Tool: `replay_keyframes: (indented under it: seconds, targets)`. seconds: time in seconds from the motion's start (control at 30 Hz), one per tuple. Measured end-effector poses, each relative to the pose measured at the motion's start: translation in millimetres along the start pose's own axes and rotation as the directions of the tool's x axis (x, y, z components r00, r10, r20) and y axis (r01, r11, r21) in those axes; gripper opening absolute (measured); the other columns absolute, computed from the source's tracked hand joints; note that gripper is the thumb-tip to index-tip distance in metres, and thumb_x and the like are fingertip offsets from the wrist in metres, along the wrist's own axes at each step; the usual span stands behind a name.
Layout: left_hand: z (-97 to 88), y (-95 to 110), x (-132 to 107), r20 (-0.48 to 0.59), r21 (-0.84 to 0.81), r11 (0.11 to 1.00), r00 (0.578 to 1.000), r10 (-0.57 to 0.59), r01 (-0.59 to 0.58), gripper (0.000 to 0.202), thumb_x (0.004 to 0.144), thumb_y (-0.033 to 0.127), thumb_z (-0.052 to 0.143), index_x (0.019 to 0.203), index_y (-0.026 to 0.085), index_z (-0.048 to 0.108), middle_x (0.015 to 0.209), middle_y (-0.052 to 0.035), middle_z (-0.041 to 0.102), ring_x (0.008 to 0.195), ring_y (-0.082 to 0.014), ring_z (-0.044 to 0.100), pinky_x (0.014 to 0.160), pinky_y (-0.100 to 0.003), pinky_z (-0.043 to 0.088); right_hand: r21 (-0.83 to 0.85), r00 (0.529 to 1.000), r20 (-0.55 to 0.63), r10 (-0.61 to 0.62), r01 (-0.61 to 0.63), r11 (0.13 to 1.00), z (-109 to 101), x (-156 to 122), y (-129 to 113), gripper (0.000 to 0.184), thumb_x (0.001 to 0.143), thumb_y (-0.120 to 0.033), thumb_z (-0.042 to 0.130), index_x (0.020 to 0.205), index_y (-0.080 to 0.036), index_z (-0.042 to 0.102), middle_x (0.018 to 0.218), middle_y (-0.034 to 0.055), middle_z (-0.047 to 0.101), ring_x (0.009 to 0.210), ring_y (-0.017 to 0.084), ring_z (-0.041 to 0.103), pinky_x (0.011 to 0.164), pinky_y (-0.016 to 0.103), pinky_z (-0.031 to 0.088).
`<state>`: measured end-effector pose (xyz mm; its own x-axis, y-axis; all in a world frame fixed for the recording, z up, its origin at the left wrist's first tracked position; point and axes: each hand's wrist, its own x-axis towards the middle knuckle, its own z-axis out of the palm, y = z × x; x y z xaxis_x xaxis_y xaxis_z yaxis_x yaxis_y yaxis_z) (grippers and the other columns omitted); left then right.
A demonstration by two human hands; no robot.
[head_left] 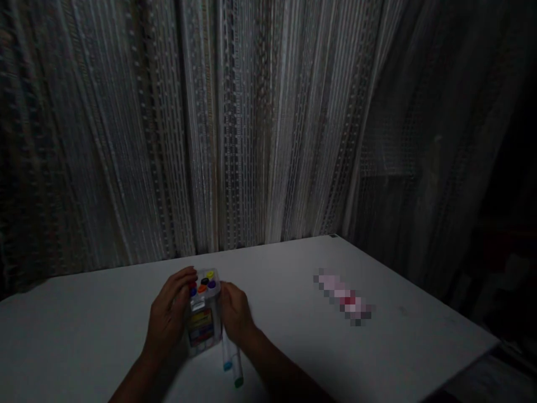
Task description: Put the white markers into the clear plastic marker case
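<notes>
On the white table (293,268), both hands (170,313) (235,313) grip a marker case (202,313).

The marker box (202,322) label is unreadable, the nearby object (344,296) pixelated.

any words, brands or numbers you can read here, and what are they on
Nothing here can be read.
Label on the marker box, held between the left hand and the right hand: coloured bands, print too dim and blurred to read.
Pixelated patch on the table: nothing legible.
Two markers lying by the box: no print shows.
</notes>
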<state>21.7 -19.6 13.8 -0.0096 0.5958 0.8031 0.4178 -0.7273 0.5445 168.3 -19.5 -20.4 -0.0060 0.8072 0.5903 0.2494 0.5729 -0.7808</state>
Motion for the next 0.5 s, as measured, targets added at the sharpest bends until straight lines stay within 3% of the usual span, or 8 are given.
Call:
replay_keyframes:
  seconds: [0.13, 0.5]
  targets:
    - [0.0, -3.4, -9.2, -0.019, 0.017, 1.0, 1.0, 0.024, -0.024, 0.033, 0.088, 0.04, 0.034, 0.097, 0.02, 0.059, 0.111, -0.0067, 0.058, 0.109, -0.0213, 0.052, 0.097, -0.036, 0.039, -0.059, 0.996, 0.089, 0.014, -0.009, 0.998, -4.1, -8.5, -1.4, 0.048, 0.094, -0.045, 0.021, 0.083, -0.018, 0.059, 0.075, 0.0037, 0.058, 0.07, 0.014, 0.052, 0.062, 0.024, 0.041]
    - [0.2, 0.5, -10.5, -0.035, 0.016, 0.999, 0.998, 0.05, -0.049, 0.037, 0.09, 0.045, 0.03, 0.099, 0.02, 0.056, 0.111, -0.0071, 0.056, 0.11, -0.0223, 0.051, 0.1, -0.038, 0.036, -0.085, 0.99, 0.142, 0.022, -0.01, 0.996, -9.0, -8.9, -8.4, 0.045, 0.095, -0.043, 0.021, 0.087, -0.019, 0.057, 0.082, 0.0038, 0.06, 0.075, 0.015, 0.053, 0.065, 0.025, 0.041]
